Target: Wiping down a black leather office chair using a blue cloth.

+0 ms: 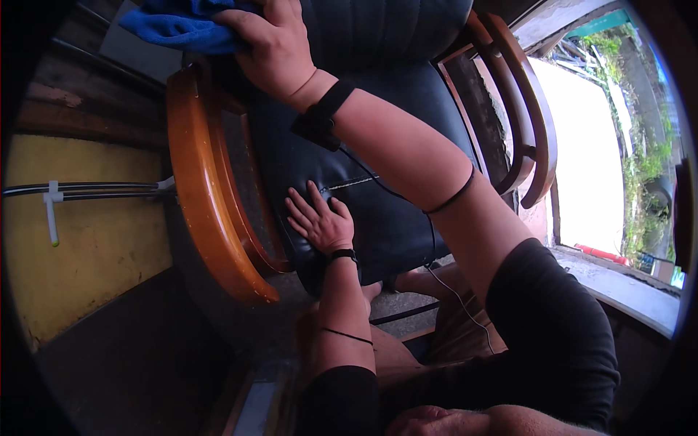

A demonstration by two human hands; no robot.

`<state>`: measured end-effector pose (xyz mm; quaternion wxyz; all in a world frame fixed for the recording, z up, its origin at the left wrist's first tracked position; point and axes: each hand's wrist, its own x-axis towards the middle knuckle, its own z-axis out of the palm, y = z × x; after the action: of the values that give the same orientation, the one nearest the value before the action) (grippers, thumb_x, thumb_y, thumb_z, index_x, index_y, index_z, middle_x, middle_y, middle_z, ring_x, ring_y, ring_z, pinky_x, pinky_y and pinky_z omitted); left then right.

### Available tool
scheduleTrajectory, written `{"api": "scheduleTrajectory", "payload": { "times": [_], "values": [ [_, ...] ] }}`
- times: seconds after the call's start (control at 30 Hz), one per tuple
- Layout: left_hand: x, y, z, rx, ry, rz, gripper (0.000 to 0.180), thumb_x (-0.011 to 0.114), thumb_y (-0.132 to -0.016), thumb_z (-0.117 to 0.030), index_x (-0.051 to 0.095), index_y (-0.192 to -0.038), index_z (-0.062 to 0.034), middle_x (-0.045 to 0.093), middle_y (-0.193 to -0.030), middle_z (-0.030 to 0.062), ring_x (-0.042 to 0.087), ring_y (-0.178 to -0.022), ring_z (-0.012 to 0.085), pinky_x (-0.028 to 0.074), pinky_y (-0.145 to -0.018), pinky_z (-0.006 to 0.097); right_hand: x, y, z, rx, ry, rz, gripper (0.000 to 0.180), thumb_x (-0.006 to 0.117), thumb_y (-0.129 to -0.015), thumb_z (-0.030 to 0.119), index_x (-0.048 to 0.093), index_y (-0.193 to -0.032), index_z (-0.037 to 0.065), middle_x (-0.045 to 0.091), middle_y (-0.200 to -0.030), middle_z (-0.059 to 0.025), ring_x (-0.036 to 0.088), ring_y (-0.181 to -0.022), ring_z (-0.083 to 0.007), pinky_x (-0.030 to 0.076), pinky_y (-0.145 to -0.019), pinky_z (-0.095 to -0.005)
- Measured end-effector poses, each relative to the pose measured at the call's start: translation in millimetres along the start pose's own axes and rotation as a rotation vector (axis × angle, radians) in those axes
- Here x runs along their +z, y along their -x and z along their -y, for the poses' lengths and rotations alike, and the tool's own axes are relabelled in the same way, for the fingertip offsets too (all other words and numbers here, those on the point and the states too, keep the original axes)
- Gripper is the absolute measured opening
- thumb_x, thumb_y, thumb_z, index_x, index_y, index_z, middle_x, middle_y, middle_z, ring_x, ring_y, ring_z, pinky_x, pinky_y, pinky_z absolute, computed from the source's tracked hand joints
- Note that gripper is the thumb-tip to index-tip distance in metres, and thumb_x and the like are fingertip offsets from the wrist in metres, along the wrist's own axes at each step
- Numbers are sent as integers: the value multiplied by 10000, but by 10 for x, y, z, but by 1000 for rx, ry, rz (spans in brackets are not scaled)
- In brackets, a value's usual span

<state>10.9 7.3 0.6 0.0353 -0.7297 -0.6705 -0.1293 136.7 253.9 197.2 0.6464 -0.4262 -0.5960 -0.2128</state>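
Note:
A black leather chair (396,218) with curved wooden armrests fills the middle of the view. My left hand (320,221) lies flat on the front of the seat cushion, fingers spread and holding nothing. My right arm reaches across the chair to the upper left, where my right hand (273,47) presses a blue cloth (178,27) against the chair's back near the top of the left armrest (200,182). Both wrists carry black straps, and a thin cable runs along my right forearm.
The right armrest (527,109) curves at the upper right. A yellow wall (94,240) with black cables and a white clip (51,207) is at the left. A bright doorway (582,160) with greenery beyond opens at the right. My knees are below the seat.

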Motion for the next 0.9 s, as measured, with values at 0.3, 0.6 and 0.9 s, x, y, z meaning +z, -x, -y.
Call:
{"api": "scheduleTrajectory", "payload": {
  "times": [0.3, 0.6, 0.9],
  "values": [
    [-21, -56, -68, 26, 11, 11, 624, 550, -931, -376, 449, -1524, -212, 288, -1650, 175, 258, -1526, 368, 180, -1213, 572, -155, 1745, -365, 412, 224, 910, 296, 643, -874, 118, 760, -1143, 158, 644, -1254, -86, 601, -1164, -290, 520, -972, -415],
    [-19, 7, 64, -10, -8, 31, 613, 520, -953, -365, 434, -1538, -200, 252, -1666, 161, 227, -1539, 356, 153, -1228, 557, -1443, 1424, -1451, 362, 602, 1365, 430, 527, -909, 104, 672, -1304, 190, 620, -1342, -92, 576, -1275, -305, 489, -1038, -440],
    [-5, -27, -142, 6, 84, 28, 625, 528, -947, -373, 435, -1544, -214, 231, -1678, 151, 204, -1550, 343, 97, -1238, 549, -2918, 1120, -2697, 739, 1189, 1453, 305, 517, -987, 217, 752, -1099, 59, 729, -1157, -181, 698, -1119, -321, 579, -885, -429]
  ]
}}
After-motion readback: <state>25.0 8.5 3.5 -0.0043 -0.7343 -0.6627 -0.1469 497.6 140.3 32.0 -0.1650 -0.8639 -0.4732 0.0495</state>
